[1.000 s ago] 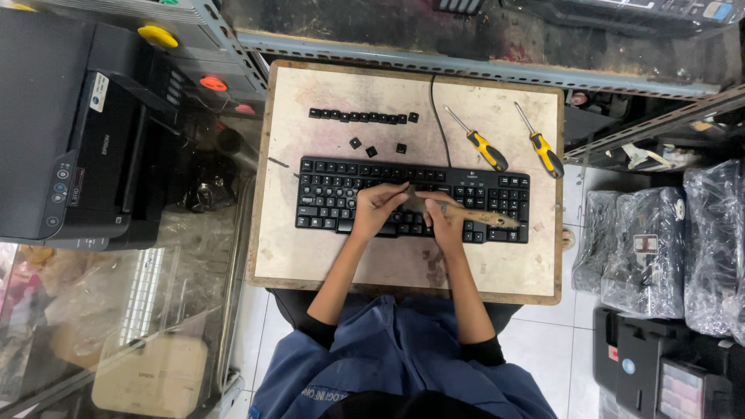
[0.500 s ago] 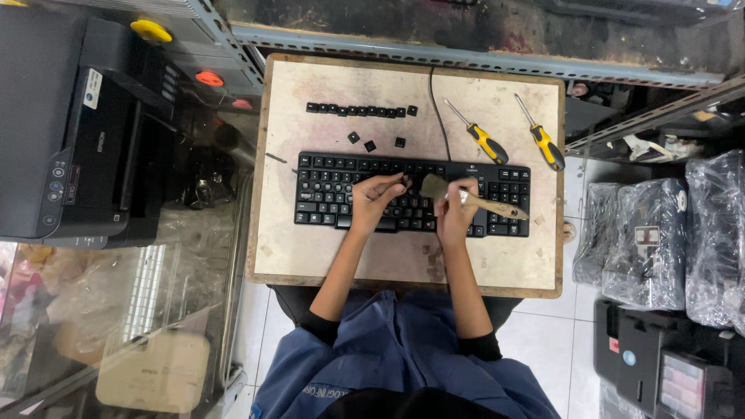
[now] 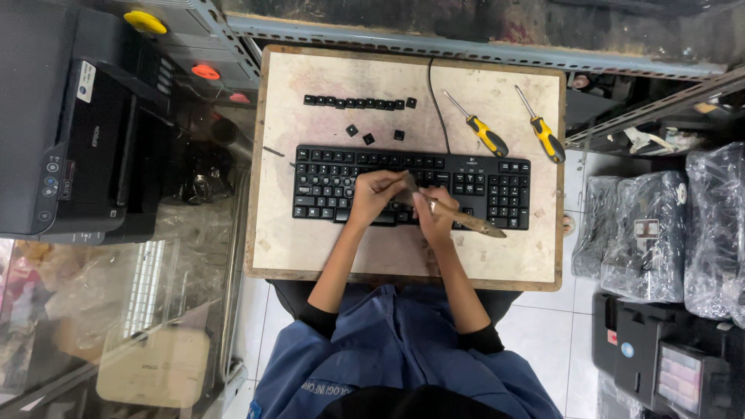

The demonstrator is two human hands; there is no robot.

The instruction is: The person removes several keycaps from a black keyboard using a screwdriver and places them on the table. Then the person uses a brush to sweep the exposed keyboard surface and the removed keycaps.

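Brushing a black keyboard (image 3: 341, 182) mid-tabletop.
Right hand (image 3: 436, 219) gripping a wooden brush (image 3: 458, 217) — left hand (image 3: 374, 195) curled on keys; 2 gaps near its far edge.

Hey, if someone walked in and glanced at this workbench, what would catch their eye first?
Most likely the black keyboard in the middle of the pale board, with the left hand and right hand over its keys, the right holding a wooden-handled brush. Behind it lie a row of loose black keycaps and two yellow-handled screwdrivers, at the board's far right.
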